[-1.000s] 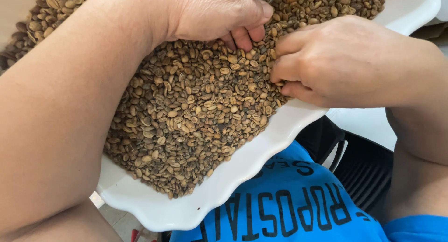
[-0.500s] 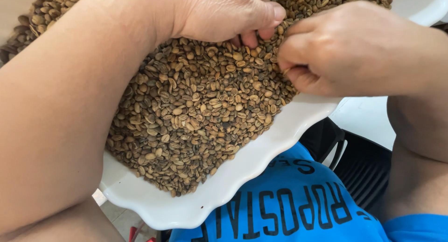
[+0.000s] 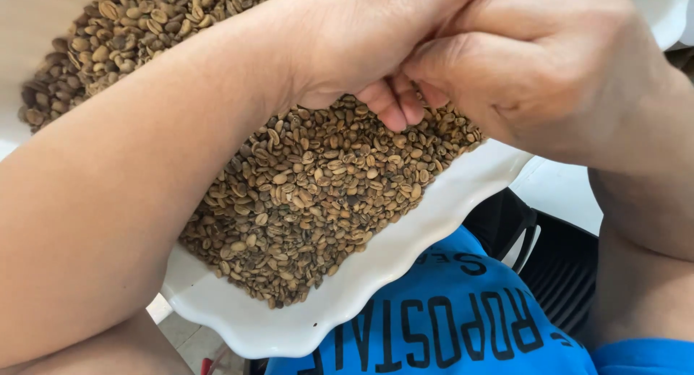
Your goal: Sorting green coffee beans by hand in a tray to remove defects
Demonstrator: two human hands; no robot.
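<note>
Both hands have drawn together and lifted toward the upper edge of the view since the earlier frames, where they worked slightly apart on the bean surface. Left hand [image 3: 361, 42] now sits above the heap with its fingers curled down; three fingertips [image 3: 396, 108] point at the coffee beans [image 3: 318, 180] and hang just over them. Whether anything is pinched between those fingers cannot be told, since the palm side is hidden. Right hand [image 3: 535, 64] is pressed against the left, knuckles outward, fingers folded inward into a loose fist; its contents, if any, cannot be told either. The two hands touch at the fingers.

Coffee beans, pale brown and unroasted in look, lie in a thick layer inside the white scalloped dish [image 3: 340, 310]. They cover most of the dish floor, reaching the far upper left behind the left forearm [image 3: 144, 201]. A bare strip of the dish shows along the near rim.

The dish is tilted across the view, its near edge over the person's lap. Below it, a blue shirt [image 3: 463, 332] with dark lettering is visible. A black slatted object [image 3: 557, 274] lies to the right of the shirt, beneath the right forearm.
</note>
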